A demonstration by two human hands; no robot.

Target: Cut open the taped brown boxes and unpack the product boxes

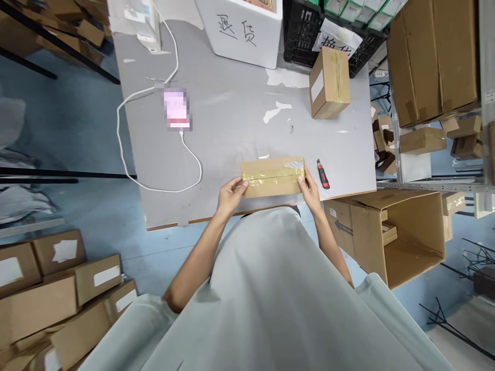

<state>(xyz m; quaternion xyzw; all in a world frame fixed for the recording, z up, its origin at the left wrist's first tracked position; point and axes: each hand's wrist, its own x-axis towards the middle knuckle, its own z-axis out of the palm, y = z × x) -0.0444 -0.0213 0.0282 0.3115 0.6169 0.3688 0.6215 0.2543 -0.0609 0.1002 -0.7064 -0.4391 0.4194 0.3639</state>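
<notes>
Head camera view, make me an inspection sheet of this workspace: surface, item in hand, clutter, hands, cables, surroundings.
Surface: grey table, with pale patches.
Item in hand: taped carton, near the table's front edge.
Clutter: red-and-black cutter right of the carton; upright box farther back.
Hands: left hand and right hand grip opposite ends of the carton.
Cables: white cable, looping at left.
Surroundings: stacked boxes lower left; large open carton right.

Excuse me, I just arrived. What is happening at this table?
A person holds a taped box by its two ends near the front edge of the table, left hand on one end, right hand on the other. A red and black cutter lies just right of the right hand. Another box stands farther back on the table.
</notes>
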